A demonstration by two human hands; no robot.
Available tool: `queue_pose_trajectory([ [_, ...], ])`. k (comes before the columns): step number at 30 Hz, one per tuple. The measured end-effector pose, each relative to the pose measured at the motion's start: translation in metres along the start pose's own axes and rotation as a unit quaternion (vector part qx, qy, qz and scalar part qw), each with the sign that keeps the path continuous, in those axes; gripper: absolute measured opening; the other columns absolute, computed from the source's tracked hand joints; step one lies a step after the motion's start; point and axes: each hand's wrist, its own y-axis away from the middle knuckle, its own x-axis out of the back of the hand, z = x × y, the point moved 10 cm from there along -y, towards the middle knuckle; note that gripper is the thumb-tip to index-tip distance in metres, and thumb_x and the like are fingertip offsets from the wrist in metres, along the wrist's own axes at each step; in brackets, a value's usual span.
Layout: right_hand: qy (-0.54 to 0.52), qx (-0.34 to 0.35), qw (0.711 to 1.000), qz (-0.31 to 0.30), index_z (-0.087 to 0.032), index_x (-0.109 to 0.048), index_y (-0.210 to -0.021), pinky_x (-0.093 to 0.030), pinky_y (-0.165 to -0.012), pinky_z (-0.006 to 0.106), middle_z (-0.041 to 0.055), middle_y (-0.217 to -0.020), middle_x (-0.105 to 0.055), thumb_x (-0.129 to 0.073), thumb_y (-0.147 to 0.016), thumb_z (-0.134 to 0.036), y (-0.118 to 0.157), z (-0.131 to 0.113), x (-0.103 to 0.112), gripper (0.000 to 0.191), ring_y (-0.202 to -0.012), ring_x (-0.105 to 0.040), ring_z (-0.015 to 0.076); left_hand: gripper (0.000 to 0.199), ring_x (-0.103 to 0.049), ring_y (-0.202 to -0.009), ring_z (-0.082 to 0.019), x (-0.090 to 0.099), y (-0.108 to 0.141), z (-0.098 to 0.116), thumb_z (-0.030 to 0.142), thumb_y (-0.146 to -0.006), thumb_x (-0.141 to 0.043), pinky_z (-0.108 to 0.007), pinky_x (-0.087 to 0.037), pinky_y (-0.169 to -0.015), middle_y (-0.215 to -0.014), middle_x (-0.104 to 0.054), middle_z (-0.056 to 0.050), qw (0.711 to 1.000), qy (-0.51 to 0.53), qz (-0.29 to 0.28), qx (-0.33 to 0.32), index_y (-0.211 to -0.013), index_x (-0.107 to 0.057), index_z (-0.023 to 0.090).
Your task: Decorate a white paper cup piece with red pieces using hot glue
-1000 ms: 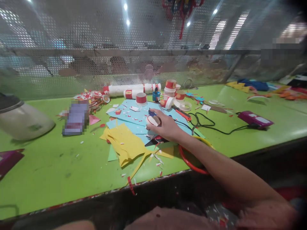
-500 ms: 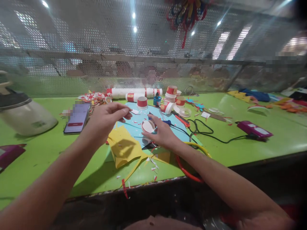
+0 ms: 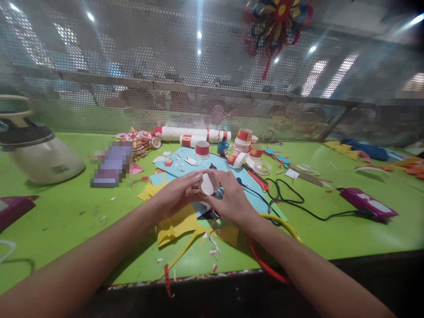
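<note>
Both hands meet around a small paper cup [image 3: 208,183], whose round white opening faces me. My right hand [image 3: 233,196] curls its thumb and fingers around the cup's right side. My left hand [image 3: 179,192] has its fingertips against the left side of the same cup; some of those fingers are hidden. Below the hands lie crumpled yellow paper [image 3: 177,227] and a light blue sheet [image 3: 261,201] strewn with scraps. Beyond them a red and white paper cup [image 3: 202,150] stands upside down, beside a small blue bottle [image 3: 223,148].
Stacked cups [image 3: 243,139] and an orange cutter knife [image 3: 257,177] lie behind my right hand. A black cable runs to a purple device [image 3: 367,204]. To the left are a phone [image 3: 112,164] and a large pot-like container [image 3: 46,154]. Mesh [image 3: 185,101] rises behind the table.
My left hand has come down and right, from above the yellow paper to the cup. The cup stays in my right hand. The camera's view has shifted slightly.
</note>
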Motion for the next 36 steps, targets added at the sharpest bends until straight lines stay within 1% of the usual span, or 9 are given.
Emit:
queue_pose_trajectory([
  [3,0.006,-0.005,1.0,-0.003,-0.016,-0.055,-0.118,-0.045,-0.088,0.043,0.0102,-0.113,-0.066,-0.069,-0.079,-0.023,0.0,0.002,-0.002,0.042,-0.1,-0.057,0.0272,0.034,-0.061,-0.09,-0.019,0.005,0.002,-0.003,0.033,-0.086,-0.062,-0.031,-0.052,-0.079,-0.101,-0.066,-0.01,0.999,0.004,0.034,-0.001,-0.117,-0.062,0.018],
  [6,0.013,-0.015,1.0,0.001,-0.013,-0.055,-0.117,-0.046,-0.089,0.044,0.013,-0.11,-0.066,-0.072,-0.078,-0.027,0.0,0.006,-0.003,0.046,-0.1,-0.058,0.0282,0.03,-0.06,-0.086,-0.017,0.016,0.007,0.001,0.034,-0.084,-0.065,-0.03,-0.053,-0.078,-0.093,-0.064,-0.006,0.993,-0.054,0.102,-0.018,-0.107,-0.064,0.017],
  [8,0.018,-0.024,1.0,0.004,-0.01,-0.052,-0.122,-0.045,-0.091,0.046,0.016,-0.115,-0.064,-0.073,-0.077,-0.028,0.0,0.008,-0.002,0.053,-0.103,-0.057,0.0297,0.026,-0.06,-0.086,-0.016,0.018,0.011,0.008,0.035,-0.083,-0.066,-0.029,-0.053,-0.077,-0.09,-0.062,-0.004,0.985,-0.105,0.13,-0.04,-0.101,-0.065,0.016],
  [11,0.023,-0.032,0.999,0.002,-0.009,-0.047,-0.128,-0.044,-0.094,0.049,0.0181,-0.124,-0.06,-0.071,-0.077,-0.025,0.001,0.01,-0.002,0.059,-0.109,-0.054,0.0315,0.024,-0.061,-0.085,-0.016,0.009,0.013,0.007,0.036,-0.085,-0.063,-0.028,-0.053,-0.076,-0.092,-0.064,-0.003,0.985,-0.134,0.1,-0.041,-0.101,-0.065,0.017],
  [15,0.021,-0.031,0.999,-0.006,-0.01,-0.046,-0.129,-0.046,-0.092,0.05,0.0186,-0.124,-0.06,-0.07,-0.079,-0.026,0.001,0.012,-0.004,0.058,-0.109,-0.054,0.0323,0.022,-0.063,-0.081,-0.016,0.002,0.01,-0.006,0.035,-0.086,-0.063,-0.03,-0.053,-0.076,-0.092,-0.068,-0.005,0.993,-0.098,0.055,-0.024,-0.097,-0.066,0.017],
  [24,-0.005,-0.016,1.0,-0.016,-0.017,-0.048,-0.128,-0.049,-0.092,0.046,0.0156,-0.12,-0.063,-0.071,-0.079,-0.032,0.0,0.013,-0.01,0.057,-0.111,-0.059,0.0283,0.017,-0.066,-0.076,-0.017,0.011,0.008,-0.013,0.028,-0.081,-0.069,-0.033,-0.054,-0.077,-0.082,-0.069,-0.006,0.999,-0.004,0.038,0.0,-0.087,-0.067,0.012],
  [31,-0.011,-0.024,1.0,-0.003,-0.014,-0.045,-0.131,-0.051,-0.089,0.045,0.0191,-0.131,-0.057,-0.073,-0.076,-0.027,-0.001,0.015,-0.008,0.063,-0.116,-0.056,0.0305,0.017,-0.065,-0.078,-0.017,0.011,0.008,-0.009,0.024,-0.078,-0.071,-0.031,-0.055,-0.076,-0.087,-0.069,-0.007,0.998,-0.006,0.053,-0.021,-0.088,-0.067,0.012],
  [33,-0.013,-0.023,1.0,-0.001,-0.013,-0.046,-0.131,-0.051,-0.087,0.045,0.0186,-0.13,-0.057,-0.073,-0.076,-0.025,-0.001,0.013,-0.007,0.062,-0.114,-0.056,0.0305,0.017,-0.065,-0.079,-0.016,0.009,0.009,-0.005,0.025,-0.08,-0.069,-0.03,-0.054,-0.077,-0.089,-0.07,-0.008,0.998,0.01,0.052,-0.032,-0.092,-0.067,0.013],
  [36,-0.014,-0.026,1.0,0.008,-0.014,-0.048,-0.128,-0.051,-0.085,0.045,0.0166,-0.123,-0.061,-0.074,-0.075,-0.024,-0.001,0.009,-0.003,0.061,-0.108,-0.057,0.0297,0.02,-0.066,-0.078,-0.018,0.007,0.01,-0.004,0.031,-0.089,-0.059,-0.032,-0.054,-0.078,-0.082,-0.07,-0.008,0.996,0.074,0.046,-0.023,-0.091,-0.067,0.013],
])
